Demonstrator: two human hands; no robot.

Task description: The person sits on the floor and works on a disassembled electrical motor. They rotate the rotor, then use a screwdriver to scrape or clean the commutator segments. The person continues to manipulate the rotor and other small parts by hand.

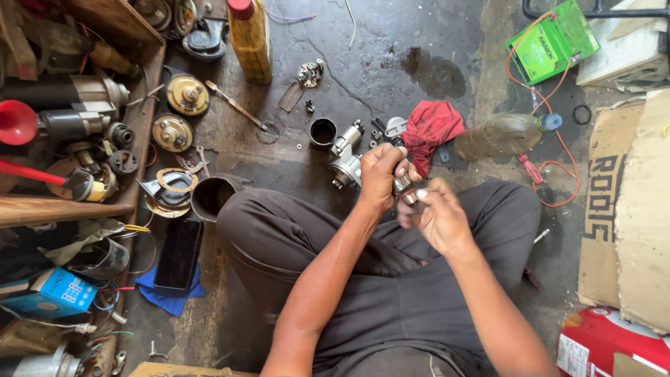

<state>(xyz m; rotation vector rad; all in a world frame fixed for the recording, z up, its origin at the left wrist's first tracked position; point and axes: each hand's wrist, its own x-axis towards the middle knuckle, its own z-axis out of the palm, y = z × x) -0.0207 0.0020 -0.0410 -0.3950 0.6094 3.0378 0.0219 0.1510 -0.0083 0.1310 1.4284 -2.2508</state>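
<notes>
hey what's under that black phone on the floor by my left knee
A blue cloth lies under the black phone, showing at its lower end and sides. The phone covers the rest of the cloth, so nothing else beneath can be seen.

A red rag (431,129) lies by a green battery (553,40) with orange wires (558,150); the funnel (15,122) is red, the cloth (164,297) blue, the trousers (391,293) dark grey.

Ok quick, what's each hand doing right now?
Left hand: closed around a small metal motor part.
Right hand: fingers pinching the lower end of the same part.
</notes>
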